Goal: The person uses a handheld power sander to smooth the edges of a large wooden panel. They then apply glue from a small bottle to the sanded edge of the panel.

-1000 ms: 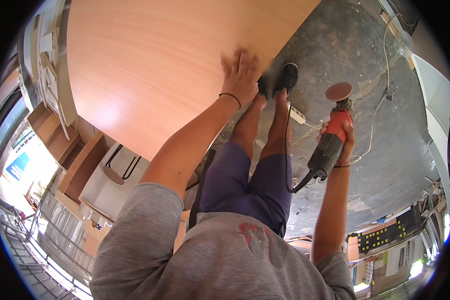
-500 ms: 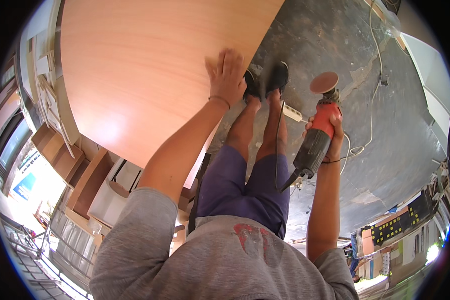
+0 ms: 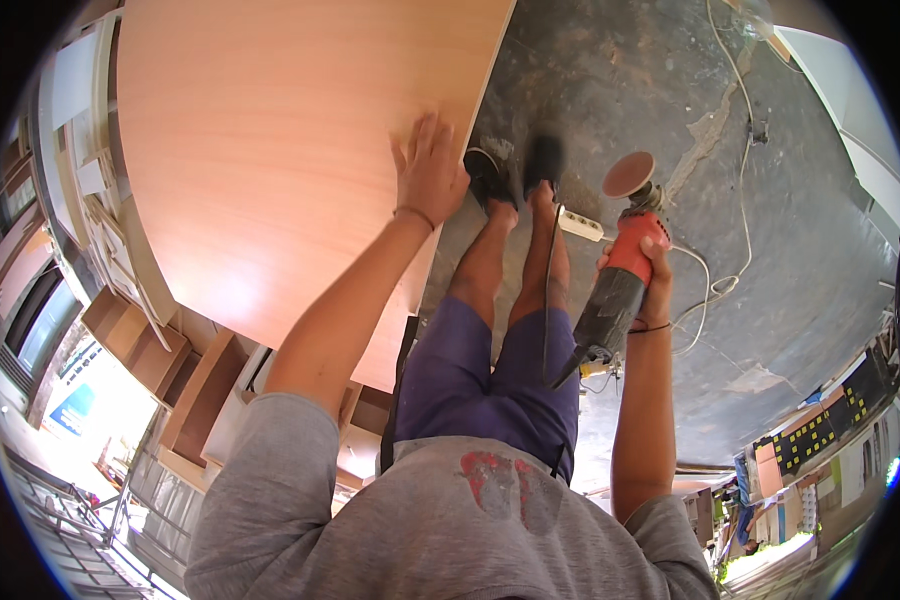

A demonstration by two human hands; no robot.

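Note:
My left hand rests flat on a large, light wood-grain panel, near the panel's right edge. Its fingers are stretched out and slightly apart, with nothing in them. Over on the right, my right hand is wrapped round the body of a red and black angle grinder. A round, reddish-brown sanding disc sits on the grinder's head, at its far end and apart from the panel. The grinder's black cord hangs in front of my legs.
A white power strip lies on the dark, worn concrete floor beyond my feet. A pale cable loops across the floor to the right. Open wooden box parts stand at the left, with stacked boards farther out.
The panel's right edge and my left hand now appear farther left and my left hand lower. My right hand still grips the grinder, which sits slightly left of before.

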